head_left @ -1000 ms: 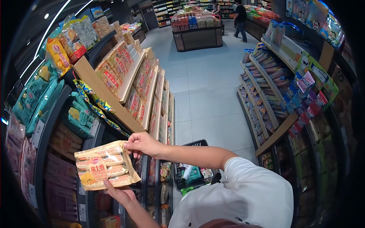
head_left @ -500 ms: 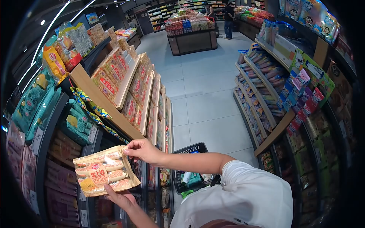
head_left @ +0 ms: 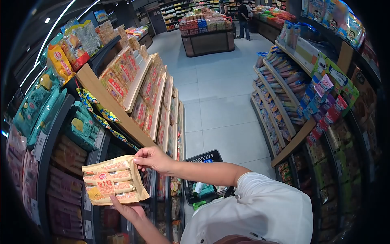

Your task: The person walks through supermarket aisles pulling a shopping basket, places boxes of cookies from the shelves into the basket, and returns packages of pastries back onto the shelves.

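A flat pack of Swiss rolls [head_left: 115, 181], in a tan wrapper with a clear window, is held up at the lower left. Its front faces me, and several individually wrapped rolls show through. My right hand [head_left: 154, 160] pinches the upper right corner between thumb and fingers. From below, my left hand [head_left: 129, 210] supports the lower edge, thumb on the front and fingers hidden behind. A black shopping basket [head_left: 214, 156] sits to the right of the pack, below my right forearm, with several packaged goods inside.
Shelves of teal snack bags [head_left: 85, 128] and pink packs [head_left: 30, 173] stand close on the left. Boxed goods fill a tiered wooden rack [head_left: 140, 81] beyond them. On the right is another snack rack [head_left: 280, 81]. A tiled aisle [head_left: 215, 97] leads to a display island [head_left: 209, 42] and people [head_left: 243, 22].
The view has shifted slightly. The pack has tipped a little and sits slightly further right, with both hands keeping the same hold. Another person shows more clearly at the far end.
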`<state>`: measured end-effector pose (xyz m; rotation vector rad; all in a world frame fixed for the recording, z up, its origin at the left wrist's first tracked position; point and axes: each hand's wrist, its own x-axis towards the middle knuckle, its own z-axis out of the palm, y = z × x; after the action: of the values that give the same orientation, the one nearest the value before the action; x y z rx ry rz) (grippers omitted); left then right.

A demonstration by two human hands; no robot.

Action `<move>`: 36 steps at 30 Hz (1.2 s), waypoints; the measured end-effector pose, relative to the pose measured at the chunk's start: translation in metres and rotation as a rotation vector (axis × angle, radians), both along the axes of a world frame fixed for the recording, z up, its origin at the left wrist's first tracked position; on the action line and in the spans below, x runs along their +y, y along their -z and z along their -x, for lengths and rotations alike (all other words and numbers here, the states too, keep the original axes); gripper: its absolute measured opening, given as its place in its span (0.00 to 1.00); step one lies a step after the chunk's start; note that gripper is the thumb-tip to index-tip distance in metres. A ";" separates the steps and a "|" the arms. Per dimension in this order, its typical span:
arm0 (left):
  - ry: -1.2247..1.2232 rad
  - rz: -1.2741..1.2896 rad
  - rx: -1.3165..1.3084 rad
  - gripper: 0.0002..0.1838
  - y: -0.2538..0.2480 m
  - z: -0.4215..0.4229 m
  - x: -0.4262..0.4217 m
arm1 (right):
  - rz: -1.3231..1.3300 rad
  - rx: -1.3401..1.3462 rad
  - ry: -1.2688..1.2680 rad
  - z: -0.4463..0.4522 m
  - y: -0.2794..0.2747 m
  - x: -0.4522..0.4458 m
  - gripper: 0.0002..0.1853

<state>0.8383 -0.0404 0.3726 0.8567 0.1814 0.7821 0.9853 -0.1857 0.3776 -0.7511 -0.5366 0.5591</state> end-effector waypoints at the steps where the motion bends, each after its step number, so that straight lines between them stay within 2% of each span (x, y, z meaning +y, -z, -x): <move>1: 0.000 -0.001 0.006 0.40 0.001 0.000 0.001 | 0.045 -0.049 0.037 0.001 -0.002 -0.002 0.07; 4: 0.002 0.000 0.018 0.39 -0.001 0.002 0.002 | 0.101 -0.118 0.160 0.004 -0.011 -0.007 0.08; 14: -0.035 -0.050 0.027 0.38 -0.004 0.004 -0.002 | 0.047 -0.035 0.144 0.002 -0.008 -0.002 0.08; 20: -0.048 -0.064 0.033 0.39 -0.005 0.006 -0.001 | 0.082 -0.166 0.159 0.001 -0.005 -0.003 0.09; 29: -0.011 -0.081 0.030 0.39 0.000 0.009 0.007 | 0.142 -0.125 -0.013 -0.005 -0.007 -0.010 0.09; 36: 0.070 -0.023 0.005 0.38 0.002 0.010 0.011 | 0.046 -0.049 -0.157 -0.011 0.001 -0.012 0.09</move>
<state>0.8287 -0.0298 0.3708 0.8821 0.1461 0.7176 0.9960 -0.1975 0.3770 -0.7723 -0.6332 0.7021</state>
